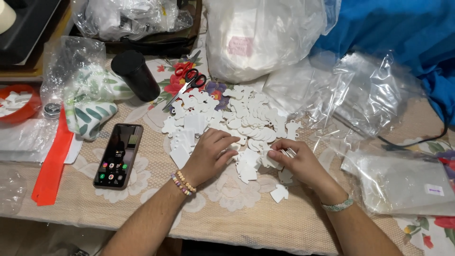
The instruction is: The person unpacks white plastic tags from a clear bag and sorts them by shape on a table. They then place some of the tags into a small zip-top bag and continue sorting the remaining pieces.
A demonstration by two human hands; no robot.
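Right hand (296, 159) pinched a stack of flat white shirt-shaped blanks (280, 152); left hand (212, 152) lay open, steadying the pile; edges best squared before lifting.

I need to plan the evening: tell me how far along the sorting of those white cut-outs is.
Done: little that shows; a few white tags lie overlapped beside the left hand. In hand: the right hand pinches a small stack of white pieces, while the left rests on the heap. Left: most of the pile of white cut-outs lies loose and mixed, and clear bags sit alongside.
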